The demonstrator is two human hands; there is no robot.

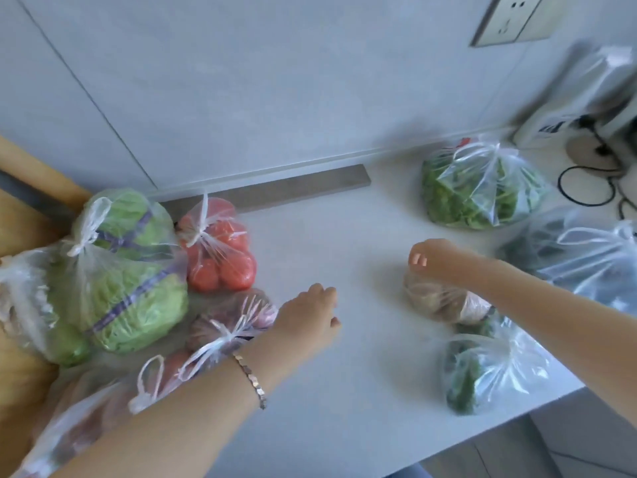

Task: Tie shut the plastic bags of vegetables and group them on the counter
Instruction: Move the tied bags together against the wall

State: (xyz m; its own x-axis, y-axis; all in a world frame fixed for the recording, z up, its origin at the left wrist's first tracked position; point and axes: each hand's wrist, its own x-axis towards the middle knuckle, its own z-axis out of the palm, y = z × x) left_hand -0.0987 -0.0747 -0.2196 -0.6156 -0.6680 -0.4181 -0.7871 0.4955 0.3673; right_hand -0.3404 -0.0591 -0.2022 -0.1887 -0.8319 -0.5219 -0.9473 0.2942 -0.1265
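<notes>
Tied bags cluster at the left of the counter: a cabbage bag [127,270], a tomato bag [220,250], a bag of purple onions [227,322] and a pale bag at the left edge [24,298]. My left hand [310,315] hovers just right of the onion bag, fingers loosely curled, holding nothing. My right hand [427,258] pinches the top of a small bag of brownish vegetables [441,301] in the middle right. A leafy greens bag [479,188], a dark greens bag [582,260] and a green pepper bag [482,370] lie to the right.
A grey wall with a socket [513,19] rises behind the white counter [327,236]. A white appliance [593,94] and black cables [586,184] sit at the far right. A wooden board [20,208] stands at the left. The counter's front edge runs close below the pepper bag.
</notes>
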